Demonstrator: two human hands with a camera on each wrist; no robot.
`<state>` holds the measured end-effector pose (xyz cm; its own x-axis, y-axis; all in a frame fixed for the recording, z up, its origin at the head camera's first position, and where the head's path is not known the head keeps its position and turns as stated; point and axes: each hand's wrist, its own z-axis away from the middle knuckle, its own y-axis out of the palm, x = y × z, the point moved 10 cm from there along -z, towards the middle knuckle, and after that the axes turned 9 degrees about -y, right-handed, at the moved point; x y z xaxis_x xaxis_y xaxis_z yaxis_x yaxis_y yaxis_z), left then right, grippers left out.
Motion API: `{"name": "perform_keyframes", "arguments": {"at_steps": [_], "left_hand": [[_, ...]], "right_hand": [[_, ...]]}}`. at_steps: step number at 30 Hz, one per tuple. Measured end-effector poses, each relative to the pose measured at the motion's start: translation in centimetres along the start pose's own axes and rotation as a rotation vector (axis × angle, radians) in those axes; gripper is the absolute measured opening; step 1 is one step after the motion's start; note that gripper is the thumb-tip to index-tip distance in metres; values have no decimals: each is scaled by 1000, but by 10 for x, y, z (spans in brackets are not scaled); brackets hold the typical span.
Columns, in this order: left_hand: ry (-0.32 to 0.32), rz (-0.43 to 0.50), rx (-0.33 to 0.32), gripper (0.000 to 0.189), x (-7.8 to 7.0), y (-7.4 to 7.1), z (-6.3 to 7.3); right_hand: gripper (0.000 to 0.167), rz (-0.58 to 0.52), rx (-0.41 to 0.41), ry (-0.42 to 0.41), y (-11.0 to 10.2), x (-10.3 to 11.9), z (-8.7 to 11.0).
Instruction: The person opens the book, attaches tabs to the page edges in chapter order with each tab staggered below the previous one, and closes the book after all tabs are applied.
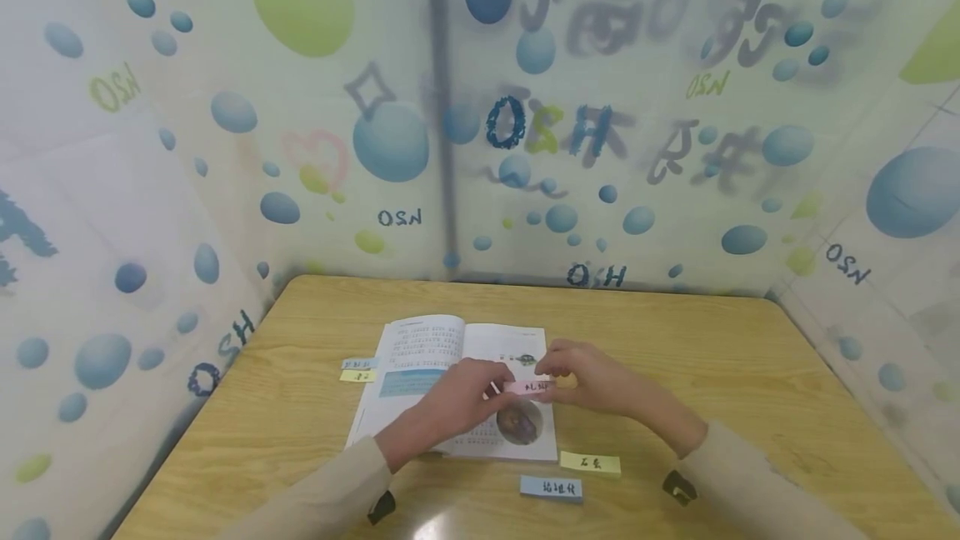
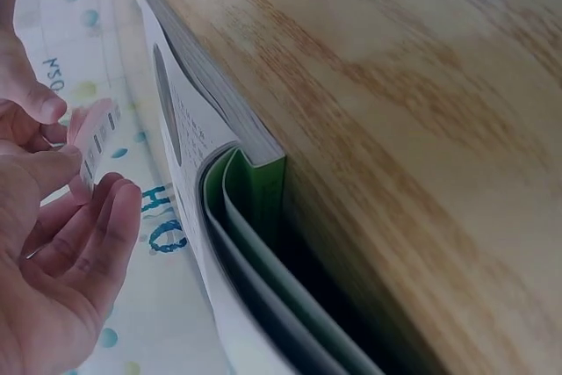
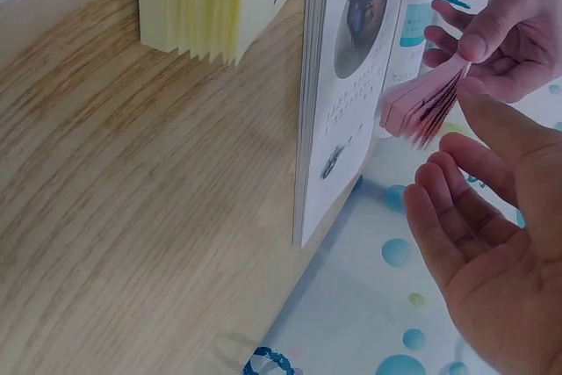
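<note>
Above the open book's right page, my left hand pinches a pink sticky note pad with dark handwriting on its top sheet. In the right wrist view the pad is seen edge-on, its sheets fanned a little. My right hand is at the pad's right end. Its thumb is against or very near the sheets, while the other fingers are loosely bent and apart from the pad. Whether the right thumb grips a sheet is hard to see.
A yellow sticky pad and a blue one lie on the wooden table in front of the book. Blue and yellow tabs stick out from its left edge. Patterned curtains surround the table.
</note>
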<state>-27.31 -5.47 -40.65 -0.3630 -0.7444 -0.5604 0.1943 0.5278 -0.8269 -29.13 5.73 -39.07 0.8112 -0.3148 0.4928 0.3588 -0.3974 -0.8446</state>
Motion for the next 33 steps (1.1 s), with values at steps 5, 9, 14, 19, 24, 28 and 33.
{"name": "perform_keyframes", "arguments": {"at_steps": [5, 9, 14, 19, 24, 28, 33], "left_hand": [[20, -11, -11, 15, -1, 0, 1], [33, -18, -19, 15, -3, 0, 1], [13, -23, -6, 17, 0, 3, -1], [14, -32, -5, 18, 1, 3, -1], [22, -34, -7, 18, 0, 3, 0], [27, -34, -7, 18, -2, 3, 1], [27, -33, -5, 17, -2, 3, 1]], "right_hand": [[13, -1, 0, -14, -1, 2, 1], [11, -7, 10, -6, -1, 3, 1], [11, -1, 20, -1, 0, 4, 1], [12, 6, 21, -11, -1, 5, 1], [10, 1, 14, 5, -1, 4, 0], [9, -40, 10, 52, 0, -3, -1], [10, -135, -5, 78, 2, -8, 0]]}}
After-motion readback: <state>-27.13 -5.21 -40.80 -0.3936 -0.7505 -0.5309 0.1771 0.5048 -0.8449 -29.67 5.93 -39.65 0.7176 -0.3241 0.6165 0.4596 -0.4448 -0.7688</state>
